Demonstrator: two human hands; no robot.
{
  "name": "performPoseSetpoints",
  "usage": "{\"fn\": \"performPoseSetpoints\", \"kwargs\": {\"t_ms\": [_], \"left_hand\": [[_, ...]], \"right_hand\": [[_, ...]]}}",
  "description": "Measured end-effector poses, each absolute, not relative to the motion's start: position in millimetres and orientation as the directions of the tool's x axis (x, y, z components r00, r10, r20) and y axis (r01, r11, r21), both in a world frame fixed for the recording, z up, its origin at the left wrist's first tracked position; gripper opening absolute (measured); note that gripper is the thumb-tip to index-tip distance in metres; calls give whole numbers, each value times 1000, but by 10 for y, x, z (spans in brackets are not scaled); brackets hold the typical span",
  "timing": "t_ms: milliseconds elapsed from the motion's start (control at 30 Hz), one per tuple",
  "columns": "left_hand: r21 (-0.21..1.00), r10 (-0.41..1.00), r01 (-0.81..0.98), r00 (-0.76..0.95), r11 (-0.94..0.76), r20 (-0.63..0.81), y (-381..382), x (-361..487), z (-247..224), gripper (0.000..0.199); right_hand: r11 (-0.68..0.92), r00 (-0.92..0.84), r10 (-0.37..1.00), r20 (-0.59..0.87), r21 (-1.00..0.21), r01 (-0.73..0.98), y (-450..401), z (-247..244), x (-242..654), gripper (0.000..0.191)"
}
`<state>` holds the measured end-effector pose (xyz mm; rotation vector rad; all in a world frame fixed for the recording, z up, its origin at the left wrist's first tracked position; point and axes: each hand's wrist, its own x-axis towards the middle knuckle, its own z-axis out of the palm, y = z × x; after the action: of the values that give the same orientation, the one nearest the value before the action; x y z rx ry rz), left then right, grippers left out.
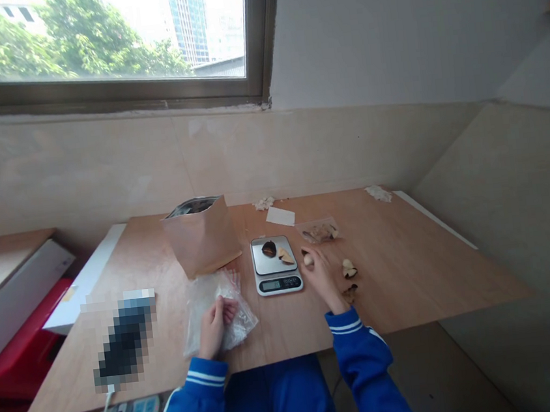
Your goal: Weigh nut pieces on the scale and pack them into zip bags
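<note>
My right hand [319, 273] pinches a small pale piece [308, 261] just right of the digital scale [279, 284]. On the scale's metal plate lie a dark piece [269, 249] and a pale, shell-like piece [285, 256]. My left hand [217, 320] rests over a clear plastic bag [195, 313], its fingers curled; what they hold, if anything, is hidden. Behind the scale's right side lies a clear packet [319, 231] with brownish pieces. Two more pieces, one pale and dark [348, 268] and one brown [350, 294], lie right of my right hand.
An open brown paper pouch [204, 239] stands behind the plastic bag. A white card [281, 216] and crumpled white scraps [378, 194] lie toward the back. A blurred dark object [124, 340] with a cable is at the left.
</note>
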<state>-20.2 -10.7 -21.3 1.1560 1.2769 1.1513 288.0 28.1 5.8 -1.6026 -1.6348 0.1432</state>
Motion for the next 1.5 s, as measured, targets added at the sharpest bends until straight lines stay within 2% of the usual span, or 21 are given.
{"fn": "performPoseSetpoints", "kwargs": {"t_ms": [167,267,367,500,700,800,967,1167,1333,1500], "left_hand": [[995,995,29,-15,95,-94,-117,-203,-218,62],[995,996,41,-13,93,-92,-126,-202,-215,62],[995,996,43,-11,89,-88,-132,-200,-204,62],[995,996,48,-22,89,-88,-135,-198,-187,62],[994,995,49,-9,95,-95,-128,-198,-208,61],[994,995,44,-8,97,-97,-128,-194,-215,60],[994,995,39,-16,101,-100,-138,-187,-181,61],[993,995,59,-20,102,-101,-140,-179,-155,60],[994,996,73,-19,84,-83,-145,-176,-148,62],[995,997,79,-25,68,-67,-149,-167,-127,63]], "right_hand": [[406,-75,876,476,-645,648,390,209,2332,52],[412,-121,885,450,-634,654,469,163,2211,52],[377,-79,885,459,-606,700,465,166,2303,41],[233,121,845,522,-562,794,219,178,2666,31],[-195,427,745,513,-445,874,-403,-239,3103,32],[-246,462,735,496,-440,864,-588,-448,3159,35],[-66,451,732,510,-607,792,-589,-447,3160,36],[159,292,862,415,-767,621,-284,-18,2727,35],[362,65,885,460,-771,523,173,322,2212,33],[457,-109,873,476,-717,526,548,345,2016,29]]}}
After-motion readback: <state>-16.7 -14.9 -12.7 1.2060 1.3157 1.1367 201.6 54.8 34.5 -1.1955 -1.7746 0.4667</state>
